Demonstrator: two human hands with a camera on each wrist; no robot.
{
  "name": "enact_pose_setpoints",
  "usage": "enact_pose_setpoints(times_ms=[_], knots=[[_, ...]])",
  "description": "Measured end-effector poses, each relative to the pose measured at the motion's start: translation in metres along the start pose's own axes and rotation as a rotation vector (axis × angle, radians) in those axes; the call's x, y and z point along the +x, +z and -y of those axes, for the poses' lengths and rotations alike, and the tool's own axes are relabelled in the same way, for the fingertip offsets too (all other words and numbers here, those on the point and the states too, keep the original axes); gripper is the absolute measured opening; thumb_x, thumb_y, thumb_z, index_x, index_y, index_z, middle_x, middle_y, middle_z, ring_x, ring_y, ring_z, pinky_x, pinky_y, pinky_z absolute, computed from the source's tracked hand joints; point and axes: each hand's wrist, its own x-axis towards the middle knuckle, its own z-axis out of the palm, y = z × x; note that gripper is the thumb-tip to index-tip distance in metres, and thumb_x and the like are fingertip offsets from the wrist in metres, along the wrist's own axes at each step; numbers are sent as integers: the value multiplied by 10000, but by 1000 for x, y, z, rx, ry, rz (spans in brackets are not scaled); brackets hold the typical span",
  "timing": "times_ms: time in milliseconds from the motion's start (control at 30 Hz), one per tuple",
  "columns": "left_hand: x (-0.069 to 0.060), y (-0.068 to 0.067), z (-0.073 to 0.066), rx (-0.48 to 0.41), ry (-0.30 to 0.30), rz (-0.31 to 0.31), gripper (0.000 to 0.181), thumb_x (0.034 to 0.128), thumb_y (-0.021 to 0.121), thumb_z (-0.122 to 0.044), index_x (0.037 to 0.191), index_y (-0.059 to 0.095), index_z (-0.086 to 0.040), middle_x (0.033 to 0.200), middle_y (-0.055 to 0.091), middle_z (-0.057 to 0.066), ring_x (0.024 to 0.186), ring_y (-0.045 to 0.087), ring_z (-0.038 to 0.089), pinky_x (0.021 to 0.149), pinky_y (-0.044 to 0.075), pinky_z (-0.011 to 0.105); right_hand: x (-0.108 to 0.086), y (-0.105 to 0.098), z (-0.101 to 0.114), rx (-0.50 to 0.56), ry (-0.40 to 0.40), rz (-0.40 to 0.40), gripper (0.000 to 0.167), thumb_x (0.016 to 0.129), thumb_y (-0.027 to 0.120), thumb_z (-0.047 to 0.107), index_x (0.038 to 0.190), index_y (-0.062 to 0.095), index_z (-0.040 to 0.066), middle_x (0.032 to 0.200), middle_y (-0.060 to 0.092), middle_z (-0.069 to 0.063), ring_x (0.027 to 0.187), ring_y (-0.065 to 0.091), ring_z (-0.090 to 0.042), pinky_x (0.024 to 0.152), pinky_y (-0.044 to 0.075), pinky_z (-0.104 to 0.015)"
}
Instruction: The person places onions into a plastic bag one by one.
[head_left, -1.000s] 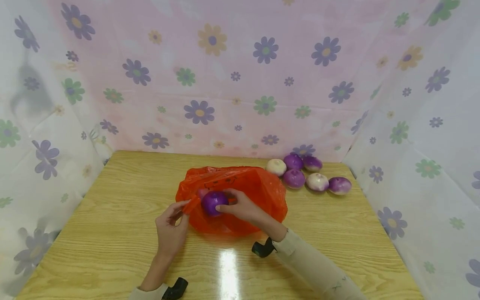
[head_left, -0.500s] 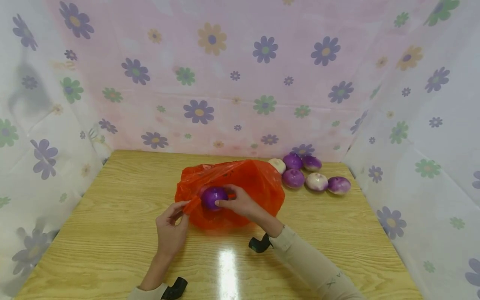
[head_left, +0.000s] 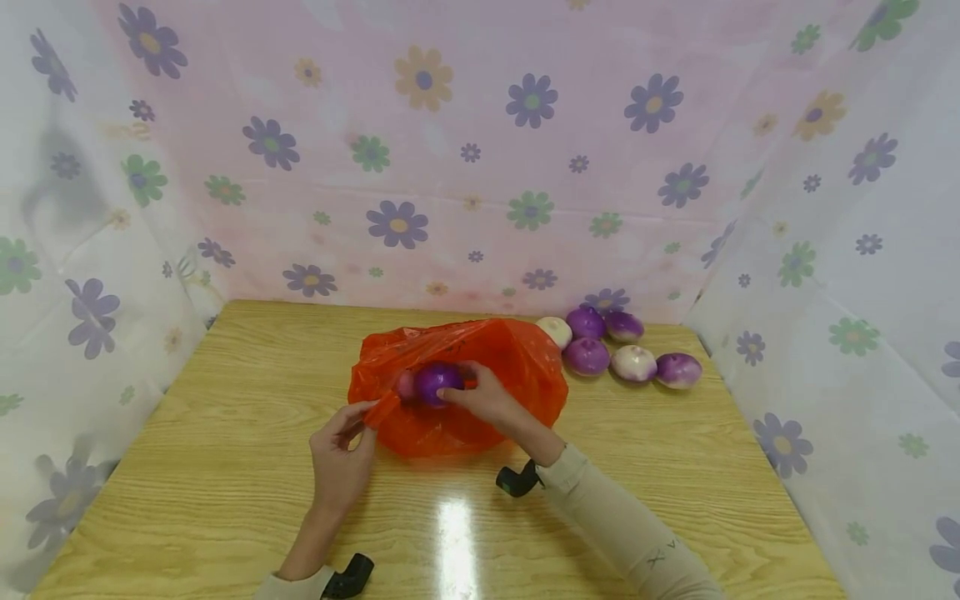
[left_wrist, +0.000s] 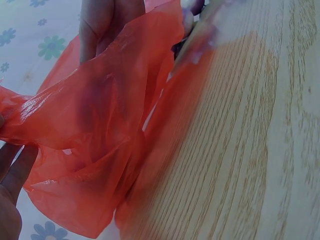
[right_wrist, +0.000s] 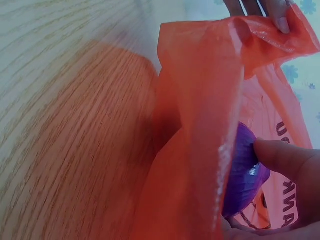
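Note:
A red plastic bag lies in the middle of the table, its mouth spread toward me. My left hand pinches the bag's left edge between thumb and fingers. At the mouth, my right hand grips a glossy purple turnip, thumb on its near side. The right wrist view shows this turnip partly behind the bag's red film, with dark printing on the plastic beyond it. Just left of the turnip, a pinkish round shape shows at the bag; what it is I cannot tell.
Several purple and white turnips sit in a cluster at the table's back right, beside the bag. The wooden table is enclosed by flower-printed cloth at the back and sides.
My right hand has moved the turnip up and slightly right, farther into the bag's mouth. The bag's front edge has shifted back a little. My left hand keeps its pinch.

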Motion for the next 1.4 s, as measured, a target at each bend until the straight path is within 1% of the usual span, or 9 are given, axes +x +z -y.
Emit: enact_pose_setpoints(times_ms=[133, 367, 533, 567, 633, 767, 867, 1100, 1400], knots=[[0, 0, 0, 15, -2, 4, 256, 866, 639, 208, 1074, 710, 75, 1041, 740, -62, 966, 698, 11, 859, 561, 169, 3, -1, -2, 28, 0, -12, 654, 938, 743, 237, 1449, 416, -10, 1440, 475, -201, 1263, 538, -376, 1019, 532, -478], [1, 1, 0, 17, 1, -8, 257, 866, 634, 212, 1063, 715, 67, 1013, 750, 56, 955, 695, 18, 853, 558, 157, 6, -3, 1, 32, 17, -30, 669, 931, 748, 233, 1446, 401, -17, 1457, 457, -214, 1290, 519, -396, 1048, 507, -505], [1, 0, 0, 10, -25, 8, 231, 888, 627, 187, 1069, 710, 69, 1033, 738, -88, 957, 698, 20, 862, 563, 173, 8, -4, 4, 35, 15, -32, 653, 939, 740, 226, 1453, 401, 7, 1469, 454, -203, 1319, 501, -397, 1070, 486, -521], [1, 0, 0, 8, -22, 9, 231, 888, 625, 187, 1069, 709, 71, 1034, 739, -86, 957, 698, 20, 863, 563, 174, 9, -5, 4, 38, 12, -30, 649, 942, 737, 221, 1457, 398, 16, 1472, 452, -198, 1327, 496, -396, 1076, 480, -524], [1, 1, 0, 9, -16, 7, 239, 882, 624, 196, 1069, 709, 73, 1032, 745, -59, 958, 696, 16, 860, 561, 168, 10, -5, 5, 43, 4, -28, 644, 944, 736, 212, 1461, 399, 28, 1473, 456, -192, 1338, 488, -392, 1087, 470, -526], [0, 3, 1, 13, 5, -10, 267, 858, 630, 227, 1058, 714, 72, 1008, 751, 68, 952, 693, 12, 849, 558, 154, 12, -6, 5, 52, -9, -21, 620, 945, 731, 181, 1457, 413, 34, 1464, 469, -189, 1332, 492, -391, 1062, 497, -505], [-1, 4, 1, 13, 9, -8, 269, 854, 632, 230, 1056, 715, 72, 1008, 750, 85, 957, 694, 11, 849, 557, 154, 12, -6, 7, 56, -2, -21, 611, 948, 726, 168, 1455, 416, 26, 1460, 473, -194, 1320, 498, -392, 1033, 523, -486], [-1, 3, -1, 4, 5, 8, 257, 870, 625, 213, 1069, 711, 76, 1030, 749, 12, 970, 694, 14, 856, 557, 156, 15, -7, 9, 67, 44, -48, 648, 946, 730, 176, 1464, 382, 0, 1470, 447, -205, 1301, 500, -381, 1007, 545, -450], [-2, 5, 1, 20, 6, -1, 270, 854, 630, 233, 1053, 715, 71, 1012, 748, 50, 957, 692, 5, 844, 556, 147, 19, -4, 5, 98, -16, -59, 593, 964, 688, 174, 1446, 384, 8, 1414, 497, -193, 1264, 537, -359, 1045, 516, -473]])
